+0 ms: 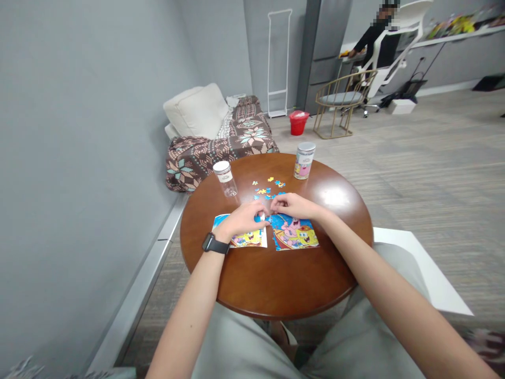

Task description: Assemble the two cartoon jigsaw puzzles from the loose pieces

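On the round table, a partly assembled jigsaw puzzle [296,234] shows a pink and a yellow cartoon figure on blue. Beside it on the left lies a paper sheet [248,239] with a similar picture. My left hand [243,217] reaches over this sheet, thumb and fingers apart, its fingertips near the puzzle's left edge. Bent over the puzzle's upper left corner, my right hand [292,205] has its fingers pinched together; whatever they hold is too small to make out. Several loose puzzle pieces [262,191] are scattered just beyond both hands.
A clear jar with a white lid [224,178] stands at the table's back left, and a printed canister [304,161] at the back right. Past the wooden table [276,289] are a covered sofa [221,142], a red bin [298,122] and a person [373,39].
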`<state>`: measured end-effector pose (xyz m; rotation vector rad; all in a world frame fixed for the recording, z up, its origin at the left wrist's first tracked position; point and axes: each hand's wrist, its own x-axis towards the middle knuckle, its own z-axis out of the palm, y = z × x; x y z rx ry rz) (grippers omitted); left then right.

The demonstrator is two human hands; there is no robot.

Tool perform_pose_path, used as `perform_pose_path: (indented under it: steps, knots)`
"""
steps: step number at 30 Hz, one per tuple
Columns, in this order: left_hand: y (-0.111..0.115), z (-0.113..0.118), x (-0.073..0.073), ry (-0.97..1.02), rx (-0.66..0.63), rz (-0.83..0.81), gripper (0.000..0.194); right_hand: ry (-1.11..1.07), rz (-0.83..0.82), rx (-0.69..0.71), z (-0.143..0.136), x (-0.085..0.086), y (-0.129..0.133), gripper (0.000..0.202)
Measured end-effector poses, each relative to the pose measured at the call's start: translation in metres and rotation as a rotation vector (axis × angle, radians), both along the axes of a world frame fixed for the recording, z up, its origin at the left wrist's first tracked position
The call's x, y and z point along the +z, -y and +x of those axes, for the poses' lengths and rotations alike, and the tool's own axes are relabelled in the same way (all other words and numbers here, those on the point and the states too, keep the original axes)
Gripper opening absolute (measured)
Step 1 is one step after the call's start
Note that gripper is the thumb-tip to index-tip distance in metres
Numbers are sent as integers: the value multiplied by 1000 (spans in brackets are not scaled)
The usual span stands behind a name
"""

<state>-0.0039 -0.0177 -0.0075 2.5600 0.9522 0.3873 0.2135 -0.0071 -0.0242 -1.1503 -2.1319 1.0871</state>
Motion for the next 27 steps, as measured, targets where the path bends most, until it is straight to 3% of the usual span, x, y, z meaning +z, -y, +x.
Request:
perform_pose_path:
  steps: [27]
  knots:
    - [-2,3,-7,-34,16,10,22,17,29,40,2,-5,-4,22]
